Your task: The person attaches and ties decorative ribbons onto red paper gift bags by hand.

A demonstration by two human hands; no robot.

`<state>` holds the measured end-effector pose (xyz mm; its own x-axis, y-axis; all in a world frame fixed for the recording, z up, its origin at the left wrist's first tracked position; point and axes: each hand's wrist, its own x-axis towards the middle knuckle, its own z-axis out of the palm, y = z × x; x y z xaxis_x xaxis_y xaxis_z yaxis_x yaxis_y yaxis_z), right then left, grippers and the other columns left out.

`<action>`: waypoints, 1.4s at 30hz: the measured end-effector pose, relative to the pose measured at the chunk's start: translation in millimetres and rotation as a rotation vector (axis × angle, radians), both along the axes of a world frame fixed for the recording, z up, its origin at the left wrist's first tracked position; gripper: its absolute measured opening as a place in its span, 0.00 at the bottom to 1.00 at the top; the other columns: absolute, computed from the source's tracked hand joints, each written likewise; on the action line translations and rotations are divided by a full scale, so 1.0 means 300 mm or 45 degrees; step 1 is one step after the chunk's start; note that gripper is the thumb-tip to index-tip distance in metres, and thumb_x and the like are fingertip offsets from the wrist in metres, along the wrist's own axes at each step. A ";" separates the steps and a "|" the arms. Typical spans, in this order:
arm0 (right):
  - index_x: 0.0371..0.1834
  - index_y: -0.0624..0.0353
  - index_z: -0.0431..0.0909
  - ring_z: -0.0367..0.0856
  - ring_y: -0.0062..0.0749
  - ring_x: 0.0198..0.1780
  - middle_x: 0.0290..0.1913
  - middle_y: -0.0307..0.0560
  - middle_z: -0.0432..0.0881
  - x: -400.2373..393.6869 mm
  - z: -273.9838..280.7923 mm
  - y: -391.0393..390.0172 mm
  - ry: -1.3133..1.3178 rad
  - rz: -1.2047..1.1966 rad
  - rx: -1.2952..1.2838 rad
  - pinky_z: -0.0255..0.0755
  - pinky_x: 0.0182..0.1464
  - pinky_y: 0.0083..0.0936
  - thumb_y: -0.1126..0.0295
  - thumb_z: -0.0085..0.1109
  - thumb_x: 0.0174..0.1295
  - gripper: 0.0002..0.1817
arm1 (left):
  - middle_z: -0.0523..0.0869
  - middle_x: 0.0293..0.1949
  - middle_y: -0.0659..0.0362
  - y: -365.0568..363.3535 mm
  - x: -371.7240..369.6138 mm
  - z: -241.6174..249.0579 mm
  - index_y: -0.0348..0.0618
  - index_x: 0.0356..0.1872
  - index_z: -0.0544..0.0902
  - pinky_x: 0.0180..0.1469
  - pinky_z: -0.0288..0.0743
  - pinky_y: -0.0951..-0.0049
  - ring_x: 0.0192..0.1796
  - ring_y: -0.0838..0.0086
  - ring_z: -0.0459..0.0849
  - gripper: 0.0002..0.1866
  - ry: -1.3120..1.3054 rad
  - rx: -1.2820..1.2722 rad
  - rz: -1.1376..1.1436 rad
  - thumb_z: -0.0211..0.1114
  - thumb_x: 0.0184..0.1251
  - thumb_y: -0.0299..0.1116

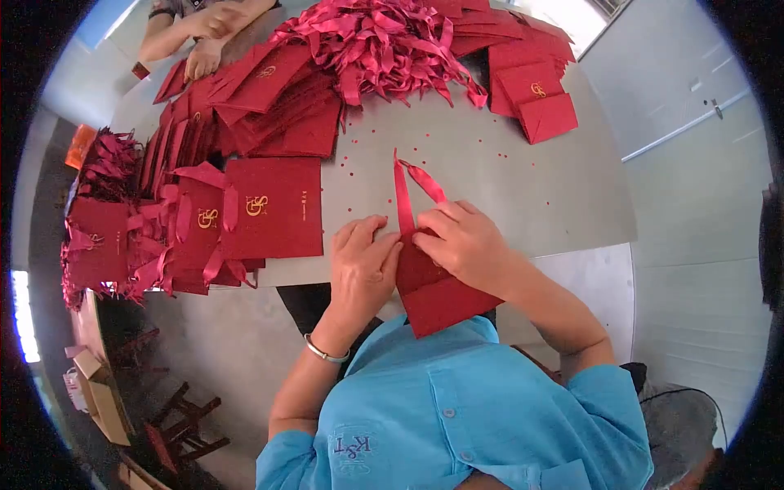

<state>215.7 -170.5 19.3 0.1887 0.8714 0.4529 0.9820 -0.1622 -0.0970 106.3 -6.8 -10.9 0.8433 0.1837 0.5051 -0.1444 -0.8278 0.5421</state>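
Red bag; stacked bags leftward, ribbons beyond.

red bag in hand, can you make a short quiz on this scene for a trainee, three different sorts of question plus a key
1. True or false: the bangle circles the left wrist.
2. Where on the table is the ribbon pile? A) by the near edge B) toward the far side C) at the right edge
3. Complete: the right hand touches a red ____ with a ribbon at its far end.

Key: 1. True; 2. B; 3. bag
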 end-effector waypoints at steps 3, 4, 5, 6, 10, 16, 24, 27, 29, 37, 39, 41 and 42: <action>0.30 0.57 0.79 0.76 0.35 0.44 0.38 0.40 0.76 0.008 -0.008 0.007 -0.024 0.020 -0.052 0.73 0.46 0.33 0.71 0.61 0.49 0.06 | 0.83 0.45 0.52 -0.004 0.002 -0.005 0.39 0.36 0.86 0.53 0.73 0.62 0.49 0.58 0.80 0.09 -0.026 0.037 0.006 0.70 0.51 0.26; 0.29 0.57 0.79 0.76 0.35 0.43 0.38 0.40 0.76 0.012 -0.013 0.009 -0.014 0.016 -0.071 0.73 0.46 0.34 0.71 0.61 0.50 0.05 | 0.83 0.45 0.52 -0.008 0.001 -0.005 0.39 0.36 0.86 0.53 0.73 0.62 0.49 0.58 0.80 0.09 -0.024 0.034 0.008 0.70 0.51 0.26; 0.29 0.57 0.79 0.76 0.35 0.43 0.38 0.40 0.76 0.019 -0.016 0.011 -0.013 0.020 -0.073 0.73 0.46 0.34 0.71 0.61 0.50 0.05 | 0.83 0.45 0.53 -0.012 0.000 -0.006 0.40 0.37 0.85 0.53 0.72 0.62 0.49 0.58 0.80 0.11 -0.041 0.058 0.015 0.71 0.51 0.27; 0.29 0.57 0.78 0.76 0.36 0.43 0.37 0.41 0.76 0.026 -0.019 0.013 0.096 0.011 -0.053 0.72 0.46 0.34 0.71 0.62 0.51 0.04 | 0.82 0.46 0.54 -0.016 -0.002 -0.007 0.41 0.37 0.85 0.53 0.71 0.62 0.50 0.59 0.79 0.12 -0.056 0.081 0.022 0.72 0.50 0.28; 0.30 0.57 0.77 0.76 0.40 0.42 0.37 0.43 0.76 0.047 -0.058 0.016 0.315 0.020 0.022 0.72 0.48 0.35 0.71 0.64 0.54 0.05 | 0.81 0.46 0.54 -0.019 0.000 -0.020 0.43 0.38 0.85 0.52 0.71 0.62 0.50 0.60 0.78 0.13 -0.055 0.114 0.048 0.73 0.50 0.31; 0.29 0.59 0.76 0.77 0.42 0.43 0.38 0.44 0.77 0.048 -0.058 0.013 0.401 0.009 0.074 0.72 0.49 0.37 0.71 0.64 0.55 0.06 | 0.82 0.46 0.55 -0.015 0.003 -0.020 0.43 0.39 0.85 0.52 0.71 0.62 0.49 0.60 0.78 0.14 -0.063 0.133 0.032 0.74 0.49 0.32; 0.29 0.59 0.75 0.77 0.44 0.42 0.37 0.46 0.78 0.050 -0.044 0.005 0.566 0.000 0.103 0.72 0.49 0.37 0.72 0.63 0.57 0.06 | 0.82 0.46 0.55 -0.015 0.003 -0.013 0.43 0.38 0.85 0.52 0.71 0.61 0.49 0.60 0.78 0.14 -0.045 0.137 0.035 0.74 0.49 0.32; 0.30 0.59 0.76 0.77 0.44 0.43 0.38 0.46 0.78 0.055 -0.051 0.005 0.580 0.009 0.110 0.72 0.48 0.37 0.72 0.64 0.56 0.06 | 0.82 0.45 0.55 -0.014 0.003 -0.018 0.43 0.38 0.85 0.52 0.70 0.61 0.50 0.60 0.78 0.14 -0.055 0.141 0.027 0.74 0.49 0.32; 0.31 0.59 0.77 0.77 0.44 0.43 0.39 0.46 0.78 0.058 -0.037 -0.003 0.576 -0.001 0.111 0.72 0.47 0.36 0.71 0.64 0.56 0.06 | 0.81 0.46 0.55 -0.015 0.001 -0.016 0.43 0.38 0.85 0.53 0.70 0.61 0.50 0.60 0.78 0.14 -0.055 0.149 0.026 0.74 0.49 0.32; 0.28 0.64 0.81 0.79 0.35 0.32 0.30 0.50 0.80 0.169 0.045 -0.094 0.948 -0.649 -0.232 0.72 0.37 0.27 0.69 0.64 0.58 0.08 | 0.81 0.46 0.53 -0.054 0.011 0.051 0.40 0.45 0.82 0.53 0.70 0.60 0.51 0.57 0.77 0.17 -0.018 0.135 0.030 0.70 0.52 0.29; 0.28 0.64 0.82 0.78 0.33 0.31 0.29 0.48 0.80 0.171 0.025 -0.093 0.982 -0.576 -0.167 0.72 0.36 0.26 0.68 0.65 0.58 0.10 | 0.82 0.44 0.52 -0.066 0.021 0.085 0.39 0.47 0.81 0.54 0.72 0.58 0.48 0.57 0.80 0.18 0.024 0.175 0.015 0.68 0.51 0.24; 0.27 0.64 0.82 0.78 0.30 0.30 0.28 0.47 0.80 0.180 0.006 -0.092 1.017 -0.492 -0.102 0.71 0.35 0.25 0.66 0.66 0.58 0.11 | 0.82 0.45 0.52 -0.058 0.037 0.071 0.39 0.47 0.81 0.53 0.72 0.60 0.48 0.58 0.80 0.18 0.028 0.189 -0.093 0.65 0.51 0.23; 0.27 0.65 0.82 0.77 0.28 0.29 0.27 0.46 0.81 0.190 0.003 -0.092 1.050 -0.460 -0.114 0.71 0.34 0.25 0.65 0.67 0.57 0.12 | 0.82 0.45 0.53 -0.053 0.045 0.067 0.38 0.46 0.81 0.52 0.72 0.62 0.48 0.59 0.80 0.17 0.033 0.205 -0.199 0.62 0.51 0.22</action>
